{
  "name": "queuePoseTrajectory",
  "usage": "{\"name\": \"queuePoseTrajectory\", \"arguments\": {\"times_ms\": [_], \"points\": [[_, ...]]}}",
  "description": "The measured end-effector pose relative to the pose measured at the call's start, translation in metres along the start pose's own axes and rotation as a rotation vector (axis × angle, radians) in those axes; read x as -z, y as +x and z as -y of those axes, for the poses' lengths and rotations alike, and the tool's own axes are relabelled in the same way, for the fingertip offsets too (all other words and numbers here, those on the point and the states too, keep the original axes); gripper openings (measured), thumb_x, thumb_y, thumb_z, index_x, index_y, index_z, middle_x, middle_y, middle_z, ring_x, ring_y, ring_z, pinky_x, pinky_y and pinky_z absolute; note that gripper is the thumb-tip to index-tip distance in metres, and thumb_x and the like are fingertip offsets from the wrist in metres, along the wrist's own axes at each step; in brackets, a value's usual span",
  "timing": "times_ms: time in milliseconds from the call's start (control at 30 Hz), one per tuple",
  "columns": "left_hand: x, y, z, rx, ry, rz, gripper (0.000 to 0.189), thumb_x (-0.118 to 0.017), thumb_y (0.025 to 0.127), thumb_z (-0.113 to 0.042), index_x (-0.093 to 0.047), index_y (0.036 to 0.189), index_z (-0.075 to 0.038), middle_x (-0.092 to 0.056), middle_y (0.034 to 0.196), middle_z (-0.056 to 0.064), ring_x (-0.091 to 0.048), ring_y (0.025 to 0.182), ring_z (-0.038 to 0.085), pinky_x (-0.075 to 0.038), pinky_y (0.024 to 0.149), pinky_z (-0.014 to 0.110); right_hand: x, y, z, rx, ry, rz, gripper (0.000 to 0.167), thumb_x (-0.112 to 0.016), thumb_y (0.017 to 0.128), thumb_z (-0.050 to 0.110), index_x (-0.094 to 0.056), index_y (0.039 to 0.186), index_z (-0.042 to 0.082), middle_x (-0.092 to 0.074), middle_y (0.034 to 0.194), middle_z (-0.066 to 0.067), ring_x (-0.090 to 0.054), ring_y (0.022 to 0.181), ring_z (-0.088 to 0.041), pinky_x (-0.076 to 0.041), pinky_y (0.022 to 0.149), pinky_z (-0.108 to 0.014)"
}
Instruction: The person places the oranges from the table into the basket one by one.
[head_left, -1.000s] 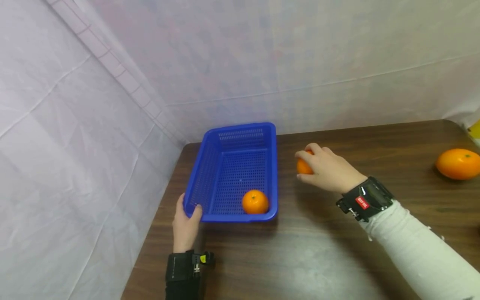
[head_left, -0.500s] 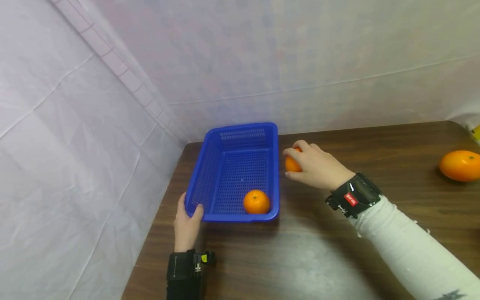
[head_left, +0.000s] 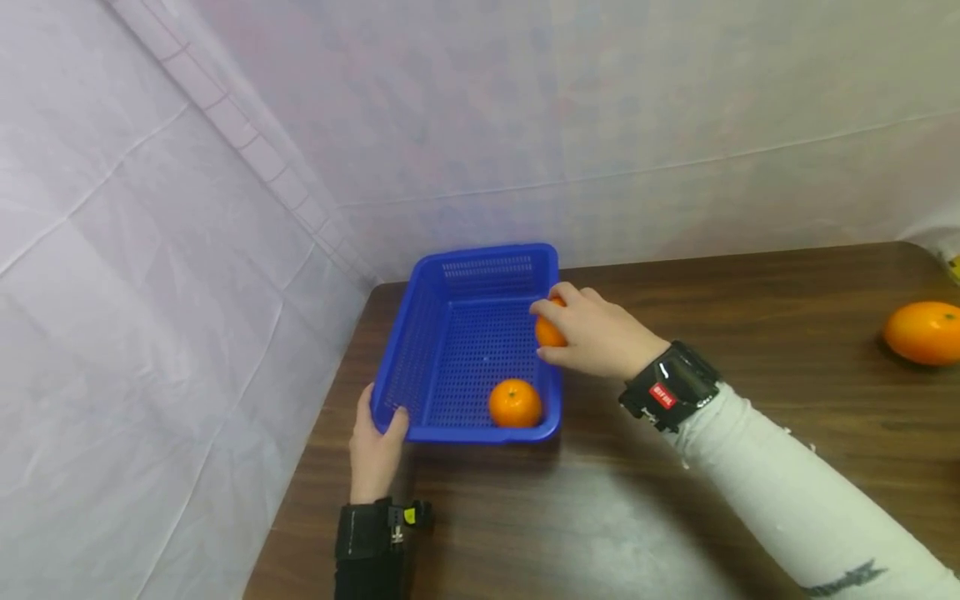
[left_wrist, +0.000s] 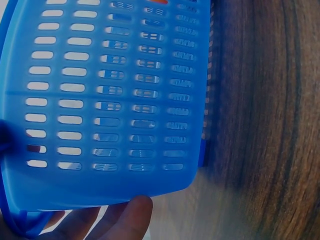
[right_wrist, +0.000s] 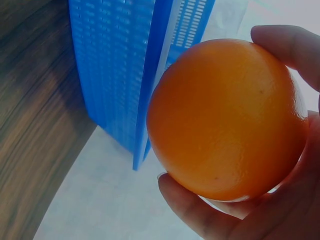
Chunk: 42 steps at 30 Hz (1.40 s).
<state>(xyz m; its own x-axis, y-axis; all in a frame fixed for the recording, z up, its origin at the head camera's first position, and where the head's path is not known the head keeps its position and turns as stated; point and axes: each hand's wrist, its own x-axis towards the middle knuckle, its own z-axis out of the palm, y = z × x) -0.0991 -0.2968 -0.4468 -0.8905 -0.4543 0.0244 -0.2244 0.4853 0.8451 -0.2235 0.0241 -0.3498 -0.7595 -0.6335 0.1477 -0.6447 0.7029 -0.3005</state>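
My right hand grips an orange between thumb and fingers. In the head view that hand and fruit are over the right rim of a blue plastic basket. The basket's slotted wall fills much of the left wrist view. My left hand holds the basket's near left corner, its thumb over the rim and its other fingers outside. A second orange lies inside the basket at the near right corner.
Another orange fruit lies on the brown wooden table at the far right. White sheeting hangs behind the table and along its left side. A bit of something yellow shows at the right edge.
My right hand has moved left with the orange, from above the table right of the basket to over its right rim. The left hand stays on the corner.
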Motion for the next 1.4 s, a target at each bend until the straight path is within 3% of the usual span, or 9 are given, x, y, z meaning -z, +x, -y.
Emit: {"name": "queuePoseTrajectory", "arguments": {"times_ms": [533, 933, 1400], "points": [[-0.003, -0.002, 0.003, -0.001, 0.005, -0.02, 0.07, -0.057, 0.098, -0.029, -0.025, 0.16, -0.018, -0.051, 0.148, 0.023, -0.054, 0.133, 0.041, -0.043, 0.109, 0.058, -0.017, 0.019, 0.015, 0.114, -0.018, -0.014, 0.056, -0.069, 0.091, 0.041, -0.058, 0.14, 0.015, -0.053, 0.13, -0.013, -0.056, 0.108, -0.035, -0.056, 0.082, -0.042], [-0.001, -0.002, 0.003, 0.009, 0.009, -0.034, 0.07, -0.057, 0.097, -0.03, -0.026, 0.16, -0.02, -0.05, 0.15, 0.022, -0.052, 0.135, 0.04, -0.041, 0.111, 0.058, -0.033, 0.036, 0.024, 0.142, -0.011, 0.033, 0.058, -0.067, 0.092, 0.043, -0.055, 0.143, 0.017, -0.052, 0.133, -0.012, -0.055, 0.116, -0.037, -0.057, 0.087, -0.045], [-0.002, -0.003, 0.004, 0.003, 0.018, -0.038, 0.071, -0.057, 0.097, -0.03, -0.026, 0.16, -0.019, -0.05, 0.15, 0.022, -0.052, 0.134, 0.04, -0.041, 0.111, 0.059, -0.062, 0.047, 0.027, 0.155, -0.119, 0.058, 0.059, -0.07, 0.09, 0.042, -0.058, 0.141, 0.017, -0.056, 0.127, -0.014, -0.058, 0.103, -0.035, -0.058, 0.083, -0.047]]}}
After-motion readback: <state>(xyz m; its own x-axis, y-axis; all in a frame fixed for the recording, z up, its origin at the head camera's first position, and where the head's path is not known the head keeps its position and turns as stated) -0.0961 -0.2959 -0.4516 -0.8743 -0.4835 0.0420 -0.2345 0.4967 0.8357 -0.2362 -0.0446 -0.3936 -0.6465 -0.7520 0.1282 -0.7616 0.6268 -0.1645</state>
